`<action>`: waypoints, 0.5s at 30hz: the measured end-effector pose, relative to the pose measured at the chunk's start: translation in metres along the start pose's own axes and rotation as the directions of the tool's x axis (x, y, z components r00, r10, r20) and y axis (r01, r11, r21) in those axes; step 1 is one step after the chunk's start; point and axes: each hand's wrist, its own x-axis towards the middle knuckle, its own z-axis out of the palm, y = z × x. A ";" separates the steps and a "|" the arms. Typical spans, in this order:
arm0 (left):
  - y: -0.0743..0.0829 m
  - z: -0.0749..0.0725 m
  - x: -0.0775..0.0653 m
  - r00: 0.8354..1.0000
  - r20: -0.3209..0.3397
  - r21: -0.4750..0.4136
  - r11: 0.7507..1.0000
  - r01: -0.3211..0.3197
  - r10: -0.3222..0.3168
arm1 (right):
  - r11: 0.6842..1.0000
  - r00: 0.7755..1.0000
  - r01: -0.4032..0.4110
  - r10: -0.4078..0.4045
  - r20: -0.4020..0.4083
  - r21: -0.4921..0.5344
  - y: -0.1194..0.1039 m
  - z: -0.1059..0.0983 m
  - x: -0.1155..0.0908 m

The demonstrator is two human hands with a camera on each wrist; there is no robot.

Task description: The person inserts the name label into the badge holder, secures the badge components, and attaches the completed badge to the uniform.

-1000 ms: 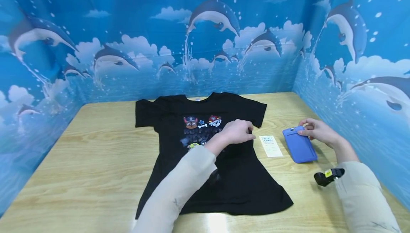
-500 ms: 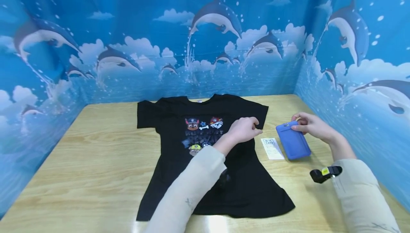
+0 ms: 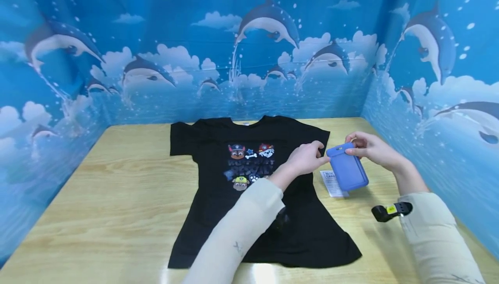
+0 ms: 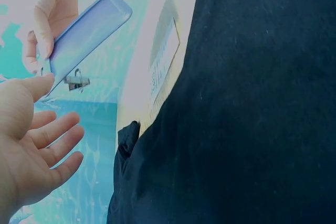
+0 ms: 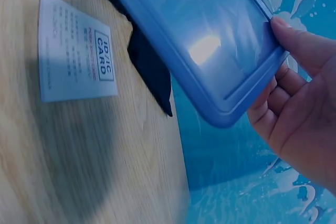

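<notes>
My right hand (image 3: 372,150) pinches a blue badge holder (image 3: 347,170) by its top end, thumb on the front. The holder is tilted and raised over the table; its clear window shows in the right wrist view. Beneath it lies a white paper card (image 5: 79,51) printed "ID/IC CARD", partly covered by the holder in the head view. My left hand (image 3: 306,158) hovers over the sleeve side of a black T-shirt (image 3: 206,208). Its fingers are loosely spread, and the thumb tip (image 4: 44,83) is right at the holder's top corner.
The T-shirt, with cartoon dogs printed on its chest, lies flat across the middle of the wooden table (image 3: 117,206). A blue dolphin curtain (image 3: 175,89) surrounds the back and sides. A binder clip (image 4: 77,81) shows against it. My right wrist carries a black camera strap (image 3: 391,211).
My right hand has lifted the badge holder and brought it leftward, over the card. The left hand has shifted right, toward the holder's top corner.
</notes>
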 end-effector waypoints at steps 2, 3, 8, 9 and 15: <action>0.002 0.000 0.001 1.000 0.001 -0.021 1.000 -0.006 0.006 | 1.000 1.000 0.008 -0.008 0.002 0.010 -0.002 0.001 0.001; 0.004 0.001 0.001 1.000 0.004 -0.033 0.999 -0.009 0.009 | 1.000 1.000 0.011 -0.011 0.003 0.015 -0.002 0.001 0.001; 0.008 0.001 0.001 1.000 0.006 -0.070 0.997 -0.020 0.020 | 0.998 0.999 0.035 -0.035 0.006 0.045 -0.003 0.003 0.002; 0.008 0.001 0.001 1.000 0.003 -0.073 0.997 -0.020 0.021 | 0.998 0.999 0.039 -0.040 0.006 0.050 -0.003 0.004 0.003; 0.006 0.000 -0.002 0.999 -0.046 -0.112 0.994 -0.014 0.009 | 0.995 0.998 0.070 -0.070 0.006 0.068 0.000 0.008 0.006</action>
